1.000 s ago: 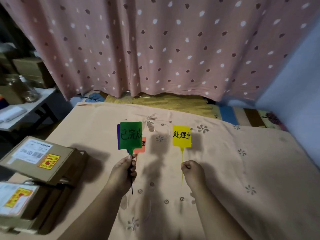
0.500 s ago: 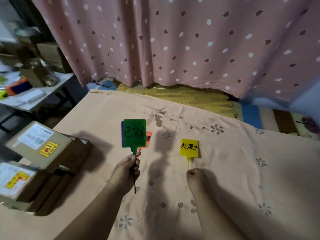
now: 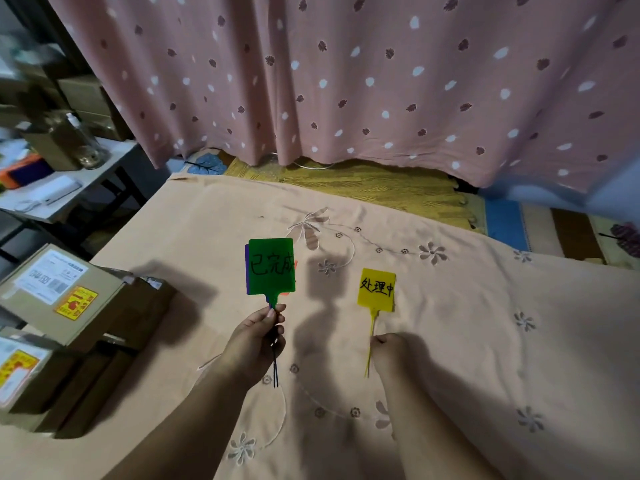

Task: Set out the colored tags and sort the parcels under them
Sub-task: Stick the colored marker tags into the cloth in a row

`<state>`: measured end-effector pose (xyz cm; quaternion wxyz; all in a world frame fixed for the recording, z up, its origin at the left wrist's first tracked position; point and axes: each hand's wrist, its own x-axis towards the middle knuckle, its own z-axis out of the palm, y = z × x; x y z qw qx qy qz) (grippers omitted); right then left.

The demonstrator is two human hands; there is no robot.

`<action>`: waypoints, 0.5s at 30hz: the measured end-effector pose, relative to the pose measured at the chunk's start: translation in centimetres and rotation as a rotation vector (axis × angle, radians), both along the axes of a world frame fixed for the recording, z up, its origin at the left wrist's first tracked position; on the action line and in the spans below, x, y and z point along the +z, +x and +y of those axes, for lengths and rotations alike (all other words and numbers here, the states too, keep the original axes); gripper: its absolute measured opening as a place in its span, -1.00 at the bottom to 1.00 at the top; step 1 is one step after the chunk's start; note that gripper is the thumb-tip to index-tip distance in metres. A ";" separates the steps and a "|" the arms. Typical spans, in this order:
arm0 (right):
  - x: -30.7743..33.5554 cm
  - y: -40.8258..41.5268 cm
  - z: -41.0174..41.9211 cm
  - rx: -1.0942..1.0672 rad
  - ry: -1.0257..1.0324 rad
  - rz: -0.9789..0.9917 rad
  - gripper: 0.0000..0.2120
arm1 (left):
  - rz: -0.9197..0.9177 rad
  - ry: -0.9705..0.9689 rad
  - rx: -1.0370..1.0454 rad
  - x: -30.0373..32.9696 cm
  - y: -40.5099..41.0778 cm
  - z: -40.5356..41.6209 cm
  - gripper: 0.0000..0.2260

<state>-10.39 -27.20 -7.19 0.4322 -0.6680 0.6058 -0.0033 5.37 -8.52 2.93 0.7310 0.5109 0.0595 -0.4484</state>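
— What is the person wearing on the arms?
— Nothing that shows: both forearms are bare up to the near edge of view, with no sleeves or gloves.
— Rings, a watch?
— None on the left hand (image 3: 254, 336) or the right hand (image 3: 389, 348).

Parcels (image 3: 65, 306) left of held tags (image 3: 272, 266), curtain (image 3: 346, 81) behind.

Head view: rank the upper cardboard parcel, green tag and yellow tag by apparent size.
1. upper cardboard parcel, clearly largest.
2. green tag.
3. yellow tag.
The green one is raised nearer the camera, so the tags' true sizes may match.
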 end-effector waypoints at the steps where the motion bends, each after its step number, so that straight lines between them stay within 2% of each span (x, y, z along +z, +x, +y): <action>1: 0.3 0.0 0.1 -0.003 0.002 -0.010 -0.78 | -0.006 0.013 -0.002 0.0 -0.2 0.1 -0.80; 3: 1.7 -0.3 0.6 -0.005 -0.009 -0.046 -0.72 | -0.029 0.044 -0.012 0.3 -0.8 0.2 -0.79; 7: 4.4 -0.8 2.0 0.003 -0.004 -0.194 -0.88 | -0.081 0.094 -0.067 1.4 -2.3 0.3 -0.79; 11: 8.6 -1.2 4.7 0.102 0.153 -0.507 -0.90 | -0.135 0.090 -0.112 3.2 -4.8 0.6 -0.79; 15: 13.1 -2.7 7.8 0.333 0.320 -0.624 -0.91 | -0.189 0.081 -0.137 4.7 -7.9 1.3 -0.79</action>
